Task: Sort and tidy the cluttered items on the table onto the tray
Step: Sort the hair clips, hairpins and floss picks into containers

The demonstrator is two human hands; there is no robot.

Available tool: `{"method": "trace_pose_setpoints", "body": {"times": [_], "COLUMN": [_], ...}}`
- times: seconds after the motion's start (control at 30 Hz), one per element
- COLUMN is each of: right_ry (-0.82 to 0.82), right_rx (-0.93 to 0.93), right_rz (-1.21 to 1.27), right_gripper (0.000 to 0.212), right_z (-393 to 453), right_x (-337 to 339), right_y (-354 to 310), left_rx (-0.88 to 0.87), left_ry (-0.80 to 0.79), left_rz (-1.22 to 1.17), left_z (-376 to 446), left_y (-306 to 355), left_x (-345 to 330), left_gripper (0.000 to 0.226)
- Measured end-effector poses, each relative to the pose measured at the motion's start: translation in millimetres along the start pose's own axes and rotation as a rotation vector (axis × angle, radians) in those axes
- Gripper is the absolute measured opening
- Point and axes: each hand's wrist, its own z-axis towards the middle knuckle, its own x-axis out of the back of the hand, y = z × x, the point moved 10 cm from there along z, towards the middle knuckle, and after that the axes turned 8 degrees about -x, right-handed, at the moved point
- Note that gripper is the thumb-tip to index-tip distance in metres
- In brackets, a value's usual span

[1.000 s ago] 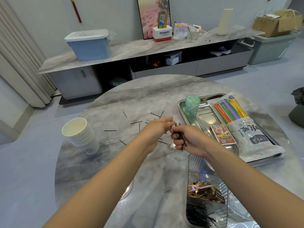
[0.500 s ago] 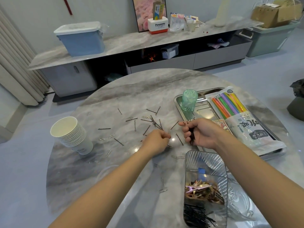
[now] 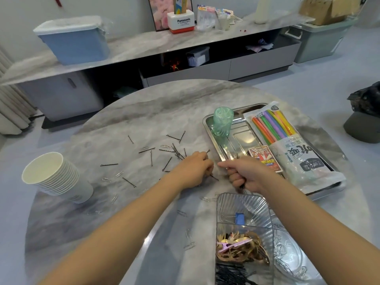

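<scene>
Both bare forearms reaching forward from the lower edge, hands close together, knuckles up. Left hand (image 3: 194, 168) curled downward, fingertips pinching. Right hand (image 3: 245, 174) fisted, index finger and thumb extended leftward, just beside the left.

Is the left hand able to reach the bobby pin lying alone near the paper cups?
Probably yes. The lone bobby pin lies flat on open table, with nothing between it and the left hand; the stack of paper cups stands apart from it.
</scene>
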Motion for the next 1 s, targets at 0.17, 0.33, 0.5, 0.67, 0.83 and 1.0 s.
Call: {"method": "trace_pose_setpoints", "body": {"times": [0.17,0.33,0.5,0.67,0.83,1.0], "right_ry": [0.217,0.347,0.346,0.247,0.023,-0.063], "right_rx": [0.18,0.298,0.236,0.148,0.151,0.117], "right_rz": [-0.351,-0.501,-0.558,-0.206,-0.041,0.085], "right_gripper": [0.022,0.015,0.023,0.02,0.021,0.016], "right_z": [-4,-11,-11,-3,-3,-7], "right_x": [9,18,26,27,8,-2], "right_y": [-10,-24,-25,-14,-13,-15], "left_rx": [0.051,0.056,0.175,0.545,0.553,0.581], "left_ry": [0.015,0.063,0.26,0.274,0.169,0.07], "left_rz": [-0.264,-0.428,-0.601,-0.324,-0.127,-0.163], "left_z": [-4,-4,0,-10,-6,-20], "left_y": [2,0,-22,-61,-50,-43], "left_x": [15,26,30,11,10,6], "left_gripper": [0.014,0.014,0.01,0.013,0.015,0.011]}}
